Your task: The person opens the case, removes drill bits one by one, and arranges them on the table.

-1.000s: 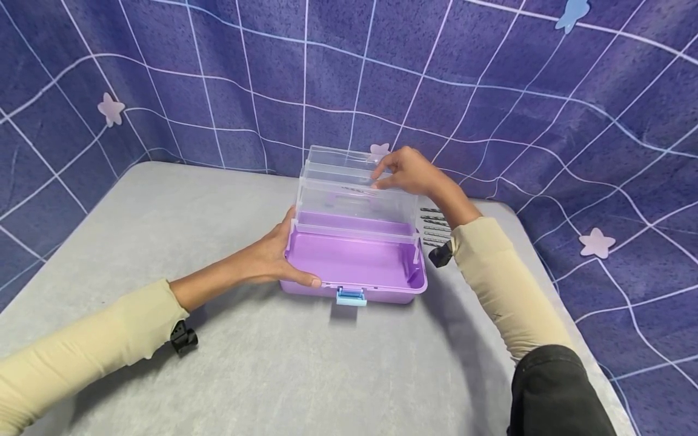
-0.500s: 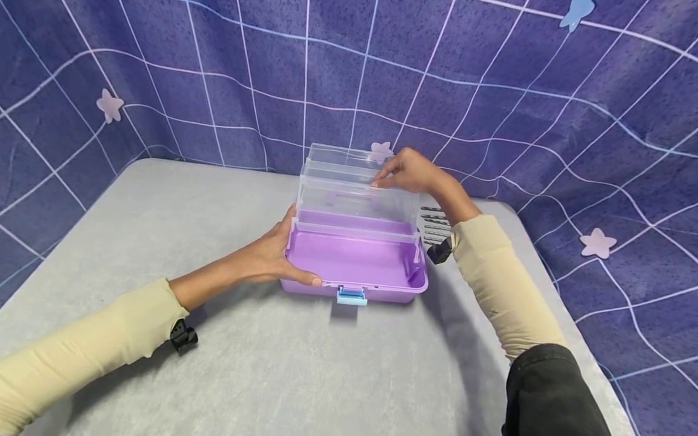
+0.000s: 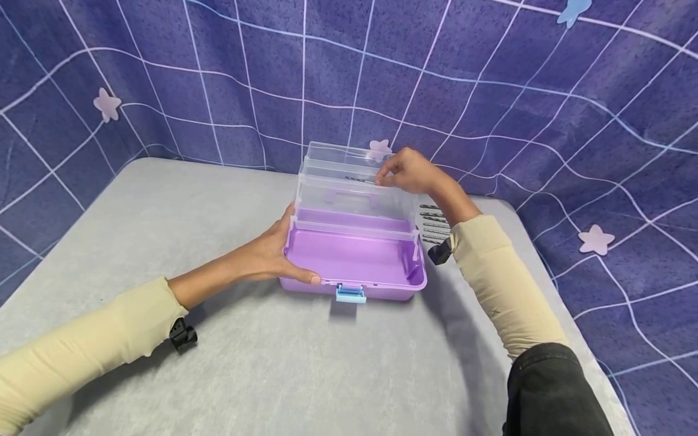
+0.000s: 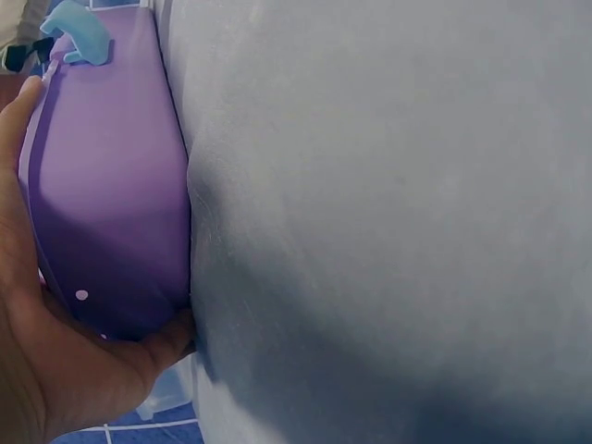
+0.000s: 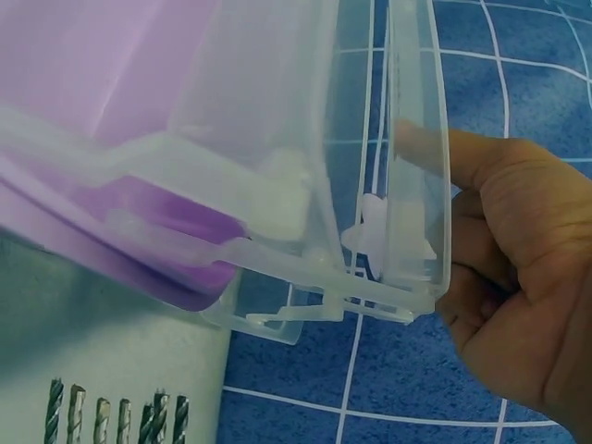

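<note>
A purple toolbox with a light-blue latch stands open on the table, its clear trays raised at the back. My left hand grips the box's left end; in the left wrist view its thumb lies along the rim and fingers wrap the end wall. Over the top tray, my right hand pinches one end of a dark drill bit, which points left. In the right wrist view my right hand reaches behind the clear tray wall, and the bit cannot be made out.
Several drill bits lie in a row on the grey table, right of the box under my right forearm. A purple-blue gridded cloth with star shapes hangs close behind the table.
The drill bit, faint over the tray a second ago and unseen half a second ago, now shows at my right fingertips, slightly higher. My left hand and the box stay put.
</note>
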The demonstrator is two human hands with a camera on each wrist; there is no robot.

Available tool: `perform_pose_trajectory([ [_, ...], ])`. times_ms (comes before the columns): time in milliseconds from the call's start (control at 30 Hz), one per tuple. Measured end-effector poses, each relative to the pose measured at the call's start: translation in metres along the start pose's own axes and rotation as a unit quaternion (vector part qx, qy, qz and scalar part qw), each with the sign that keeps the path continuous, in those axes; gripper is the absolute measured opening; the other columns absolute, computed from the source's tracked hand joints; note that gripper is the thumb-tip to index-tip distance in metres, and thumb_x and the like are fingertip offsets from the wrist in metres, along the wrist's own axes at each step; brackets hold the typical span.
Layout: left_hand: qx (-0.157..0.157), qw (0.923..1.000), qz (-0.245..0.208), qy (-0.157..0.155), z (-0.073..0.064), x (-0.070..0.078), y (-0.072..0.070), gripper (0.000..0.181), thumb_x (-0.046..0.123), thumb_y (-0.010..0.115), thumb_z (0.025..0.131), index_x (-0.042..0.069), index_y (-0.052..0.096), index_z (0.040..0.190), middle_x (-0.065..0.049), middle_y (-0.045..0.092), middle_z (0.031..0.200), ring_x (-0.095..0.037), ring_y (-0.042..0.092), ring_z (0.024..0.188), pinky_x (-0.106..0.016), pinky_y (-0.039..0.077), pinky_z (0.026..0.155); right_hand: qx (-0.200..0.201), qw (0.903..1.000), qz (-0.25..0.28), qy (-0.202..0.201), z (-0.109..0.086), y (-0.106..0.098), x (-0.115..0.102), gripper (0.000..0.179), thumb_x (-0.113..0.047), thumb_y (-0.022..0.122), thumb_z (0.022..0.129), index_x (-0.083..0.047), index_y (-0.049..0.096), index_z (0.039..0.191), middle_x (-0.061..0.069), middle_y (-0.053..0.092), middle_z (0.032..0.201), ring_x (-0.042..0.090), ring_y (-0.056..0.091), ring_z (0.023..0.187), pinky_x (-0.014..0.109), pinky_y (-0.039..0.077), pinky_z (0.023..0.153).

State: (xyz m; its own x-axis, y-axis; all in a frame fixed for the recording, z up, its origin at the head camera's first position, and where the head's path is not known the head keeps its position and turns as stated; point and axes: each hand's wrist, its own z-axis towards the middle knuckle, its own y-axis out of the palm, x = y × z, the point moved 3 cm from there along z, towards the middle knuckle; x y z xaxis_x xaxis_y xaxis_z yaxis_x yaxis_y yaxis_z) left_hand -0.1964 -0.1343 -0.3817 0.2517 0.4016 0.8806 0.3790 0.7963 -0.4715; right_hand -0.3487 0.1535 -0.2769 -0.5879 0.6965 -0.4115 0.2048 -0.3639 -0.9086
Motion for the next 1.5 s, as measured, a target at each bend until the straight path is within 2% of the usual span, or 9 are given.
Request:
perform_pose_trajectory([
  [100, 0.001, 1.0, 0.0, -0.001, 0.0, -0.001, 0.0, 0.159, 0.041, 0.105, 0.053, 0.043, -0.009, 0.164, -0.003, 0.044, 0.154, -0.034, 0.054, 0.136, -0.063, 0.032, 0.122, -0.005, 0.9998, 0.017, 0.008, -0.001, 0.002, 0.001, 0.013, -0.018, 0.073, 0.096, -0.008, 0.081, 0.1, 0.0, 0.059, 0.076, 0.014, 0.047, 0.072, 0.031, 0.043, 0.072],
  [300, 0.006, 0.9999, 0.014, -0.003, 0.0, -0.003, -0.001, 0.158, 0.047, 0.104, 0.053, 0.044, -0.009, 0.163, -0.001, 0.045, 0.152, -0.031, 0.054, 0.135, -0.063, 0.033, 0.122, 0.023, 0.992, 0.113, 0.052, -0.017, -0.004, 0.009, 0.018, -0.022, 0.067, 0.099, -0.009, 0.077, 0.106, 0.005, 0.076, 0.099, 0.014, 0.06, 0.084, 0.029, 0.051, 0.078],
  [467, 0.003, 0.9999, 0.0, 0.01, 0.001, -0.002, -0.001, 0.157, 0.048, 0.105, 0.052, 0.046, -0.007, 0.163, 0.004, 0.048, 0.149, -0.032, 0.056, 0.134, -0.061, 0.035, 0.121, 0.057, 0.9909, 0.107, 0.058, -0.042, -0.017, 0.016, 0.019, -0.025, 0.068, 0.098, -0.009, 0.077, 0.104, 0.006, 0.073, 0.091, 0.013, 0.059, 0.077, 0.025, 0.05, 0.07],
  [633, 0.004, 1.0, 0.002, 0.008, 0.0, 0.0, -0.001, 0.157, 0.05, 0.104, 0.051, 0.047, -0.007, 0.162, 0.004, 0.047, 0.149, -0.031, 0.056, 0.134, -0.061, 0.035, 0.121, 0.066, 0.9901, 0.105, 0.066, -0.076, -0.026, 0.026, 0.019, -0.024, 0.069, 0.099, -0.008, 0.077, 0.103, 0.003, 0.075, 0.091, 0.008, 0.062, 0.078, 0.02, 0.051, 0.072],
  [767, 0.002, 1.0, -0.001, -0.001, -0.001, 0.001, -0.002, 0.157, 0.05, 0.104, 0.052, 0.049, -0.008, 0.161, 0.003, 0.043, 0.152, -0.031, 0.054, 0.135, -0.062, 0.034, 0.122, 0.071, 0.9895, 0.103, 0.072, -0.105, -0.028, 0.037, 0.015, -0.018, 0.071, 0.098, -0.005, 0.077, 0.103, 0.004, 0.074, 0.088, 0.005, 0.061, 0.073, 0.019, 0.05, 0.068],
  [967, 0.0, 1.0, 0.0, -0.004, -0.002, 0.001, -0.002, 0.157, 0.049, 0.104, 0.053, 0.047, -0.01, 0.162, -0.001, 0.038, 0.157, -0.033, 0.051, 0.138, -0.064, 0.031, 0.122, 0.084, 0.9876, 0.101, 0.086, -0.143, -0.025, 0.06, 0.012, -0.014, 0.071, 0.097, -0.003, 0.076, 0.101, -0.004, 0.07, 0.078, 0.001, 0.054, 0.063, 0.019, 0.045, 0.058],
  [1133, 0.003, 0.9999, 0.014, -0.008, 0.0, 0.0, -0.002, 0.159, 0.052, 0.103, 0.052, 0.046, -0.011, 0.162, -0.003, 0.035, 0.161, -0.031, 0.048, 0.142, -0.064, 0.029, 0.124, 0.077, 0.9873, 0.09, 0.105, -0.167, -0.019, 0.078, 0.014, -0.011, 0.069, 0.099, 0.0, 0.074, 0.107, -0.011, 0.066, 0.075, 0.001, 0.049, 0.059, 0.022, 0.042, 0.052],
  [1300, 0.003, 0.9997, 0.017, -0.02, 0.001, -0.001, -0.002, 0.16, 0.054, 0.103, 0.051, 0.047, -0.012, 0.162, -0.003, 0.033, 0.163, -0.03, 0.046, 0.143, -0.063, 0.027, 0.125, 0.05, 0.9901, 0.095, 0.09, -0.183, -0.01, 0.092, 0.013, -0.009, 0.068, 0.1, 0.0, 0.073, 0.108, -0.012, 0.063, 0.072, 0.0, 0.048, 0.058, 0.023, 0.042, 0.05],
  [1500, 0.005, 0.9997, 0.018, -0.017, 0.0, -0.002, -0.002, 0.16, 0.054, 0.103, 0.05, 0.048, -0.012, 0.162, -0.002, 0.034, 0.162, -0.03, 0.047, 0.142, -0.062, 0.029, 0.124, 0.001, 0.9898, 0.109, 0.093, -0.19, 0.008, 0.103, 0.012, -0.014, 0.067, 0.102, -0.003, 0.072, 0.104, -0.012, 0.045, 0.061, 0.0, 0.037, 0.053, 0.025, 0.036, 0.049],
])
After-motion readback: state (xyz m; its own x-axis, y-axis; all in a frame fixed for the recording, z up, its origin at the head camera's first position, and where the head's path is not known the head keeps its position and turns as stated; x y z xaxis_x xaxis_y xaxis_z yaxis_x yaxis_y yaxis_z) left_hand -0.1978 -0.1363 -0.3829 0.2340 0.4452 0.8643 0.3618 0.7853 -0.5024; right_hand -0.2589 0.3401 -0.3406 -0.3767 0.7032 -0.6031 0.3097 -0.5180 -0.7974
